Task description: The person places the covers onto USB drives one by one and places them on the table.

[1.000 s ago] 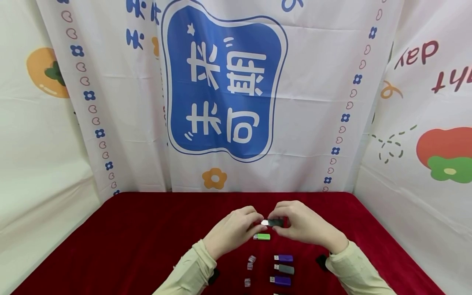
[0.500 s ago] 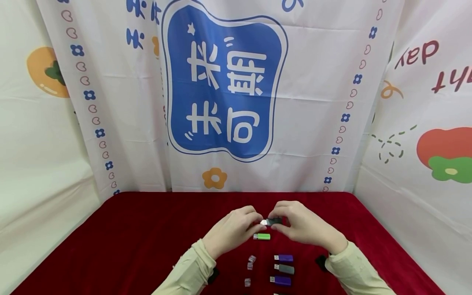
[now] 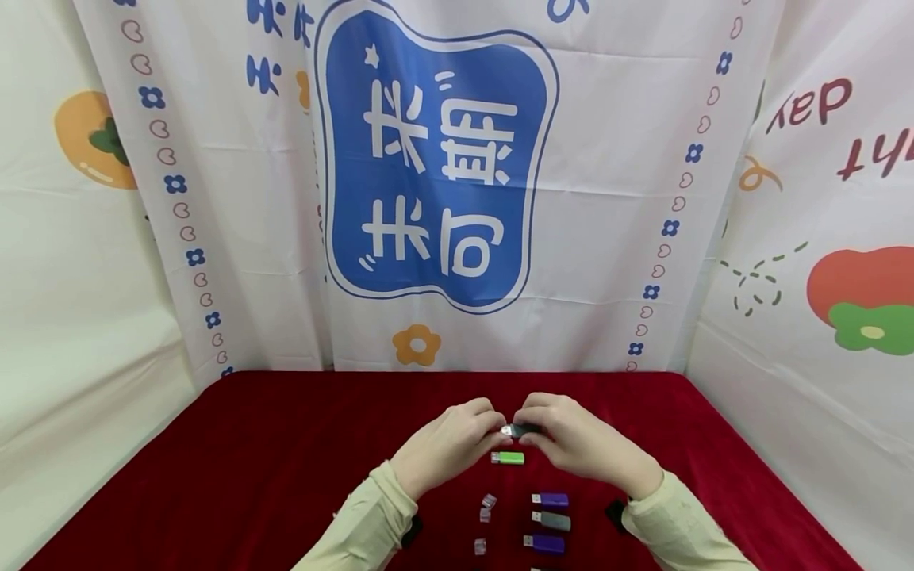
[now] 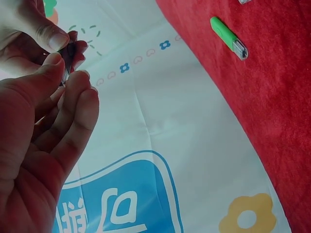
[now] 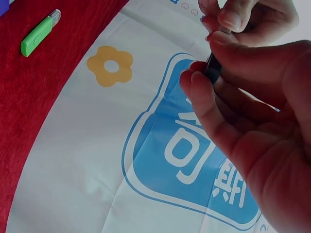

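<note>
Above the table, both hands meet at a dark USB stick (image 3: pixel 527 430) lying sideways between them. My right hand (image 3: pixel 574 436) pinches its dark body (image 5: pixel 213 70) between thumb and fingers. At the bright plug end, the thumb and fingers of my left hand (image 3: pixel 450 446) pinch the tip. Fingers hide much of that end, so I cannot tell whether a clear cap sits on it. Just nearer than the hands, a green USB stick (image 3: pixel 510 457) with a clear cap over its plug lies on the red cloth; the left wrist view shows this cap (image 4: pixel 240 49) plainly.
Uncapped purple (image 3: pixel 550 500) and grey USB sticks (image 3: pixel 552 521) lie in a column on the red cloth (image 3: pixel 286 476), another purple one (image 3: pixel 546 543) below. Several small clear caps (image 3: pixel 485 515) lie to their left. Printed white curtains (image 3: pixel 607 198) enclose the table.
My right hand has shifted slightly left toward the left hand, and its fingers now cover more of the dark USB stick. The left hand has barely moved; the things on the cloth stay put.
</note>
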